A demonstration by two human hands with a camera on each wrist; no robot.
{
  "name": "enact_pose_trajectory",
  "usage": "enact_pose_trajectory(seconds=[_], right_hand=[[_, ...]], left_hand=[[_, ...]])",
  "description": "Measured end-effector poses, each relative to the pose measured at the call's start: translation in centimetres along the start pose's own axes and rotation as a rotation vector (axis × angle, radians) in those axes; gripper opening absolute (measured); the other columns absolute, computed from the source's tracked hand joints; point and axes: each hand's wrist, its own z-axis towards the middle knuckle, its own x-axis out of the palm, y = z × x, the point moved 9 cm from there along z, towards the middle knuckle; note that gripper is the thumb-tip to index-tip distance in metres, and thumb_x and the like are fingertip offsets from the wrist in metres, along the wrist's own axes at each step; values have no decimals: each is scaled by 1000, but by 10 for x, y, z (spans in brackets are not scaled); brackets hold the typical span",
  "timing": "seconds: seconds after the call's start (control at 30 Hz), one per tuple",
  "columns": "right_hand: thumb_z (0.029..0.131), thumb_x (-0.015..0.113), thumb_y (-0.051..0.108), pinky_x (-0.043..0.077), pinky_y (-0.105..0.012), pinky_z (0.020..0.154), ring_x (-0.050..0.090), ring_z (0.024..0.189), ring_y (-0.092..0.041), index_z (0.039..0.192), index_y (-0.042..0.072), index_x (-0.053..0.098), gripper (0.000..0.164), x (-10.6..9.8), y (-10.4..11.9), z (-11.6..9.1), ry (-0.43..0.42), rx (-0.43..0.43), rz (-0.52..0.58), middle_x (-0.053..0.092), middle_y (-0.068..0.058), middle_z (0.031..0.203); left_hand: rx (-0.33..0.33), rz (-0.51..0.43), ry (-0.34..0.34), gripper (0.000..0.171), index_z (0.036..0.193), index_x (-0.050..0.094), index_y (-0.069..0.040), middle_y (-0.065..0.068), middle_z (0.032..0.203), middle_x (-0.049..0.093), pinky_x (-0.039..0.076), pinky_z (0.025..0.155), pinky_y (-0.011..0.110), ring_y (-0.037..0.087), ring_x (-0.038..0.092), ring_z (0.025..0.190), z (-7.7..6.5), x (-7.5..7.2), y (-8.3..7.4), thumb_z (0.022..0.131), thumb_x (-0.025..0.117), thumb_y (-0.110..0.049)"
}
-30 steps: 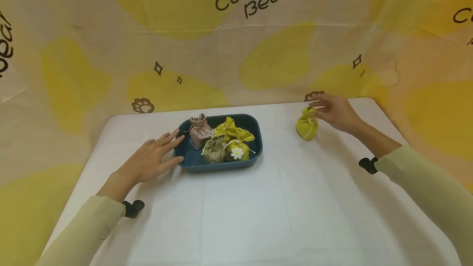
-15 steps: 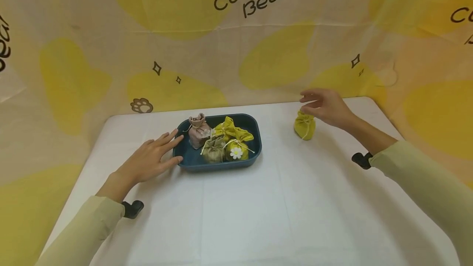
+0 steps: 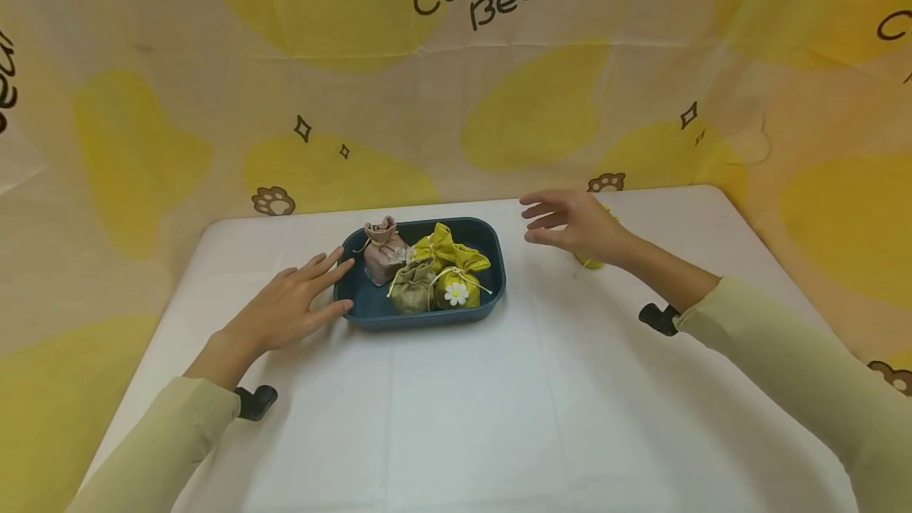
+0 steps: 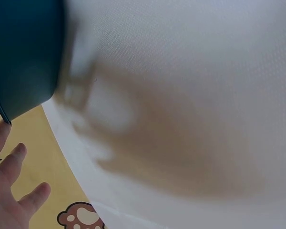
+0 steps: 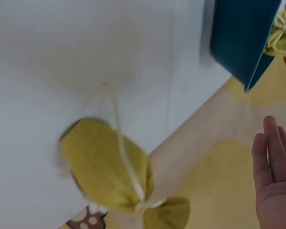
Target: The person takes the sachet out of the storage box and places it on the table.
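Note:
My left hand [image 3: 288, 309] rests its spread fingers on the left rim of a dark blue tray [image 3: 420, 324]. Inside the tray sit a pinkish-brown drawstring pouch [image 3: 383, 256], an olive-green pouch [image 3: 413, 290], a yellow pouch [image 3: 436, 244] behind it, and another yellow pouch with a white flower [image 3: 461, 279]. My right hand [image 3: 577, 224] is in the air right of the tray, fingers loosely extended, holding nothing. Behind it a separate yellow pouch [image 5: 107, 167] stands on the table, mostly hidden in the head view but plain in the right wrist view, its white cord tied at the neck.
A white-covered table [image 3: 470, 418] carries the tray and the pouch. Yellow-patterned cloth [image 3: 399, 101] with printed words and paw marks hangs behind and along the sides. Black wrist cameras sit at both cuffs.
My right hand has left the lone yellow pouch's top and moved left toward the tray, now covering much of that pouch. The left hand and tray have stayed put.

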Motion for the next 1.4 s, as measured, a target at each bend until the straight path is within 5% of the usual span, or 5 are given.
enact_pose_trajectory(seconds=[0.57,1.07,1.4], right_hand=[[87,76,3,53,-43,95,66,111,-35,134,-4,57,50,67,31,20,128,-125,115,64,-23,126],[88,77,10,50,-40,101,60,122,-29,138,-2,56,56,89,27,25,141,-112,-27,61,-17,136],[87,77,6,51,-38,98,65,113,-26,132,-2,60,48,98,29,24,142,-106,-4,68,-14,121]], left_hand=[[-2,-30,9,70,157,33,-14,12,163,23,27,112,62,43,26,146,0,2,1,101,49,-54],[4,-36,1,70,157,33,-13,12,163,23,27,112,62,43,26,146,-1,1,0,101,49,-52],[1,-39,1,70,157,32,-13,11,164,22,27,112,62,43,26,146,-1,2,0,101,48,-53]])
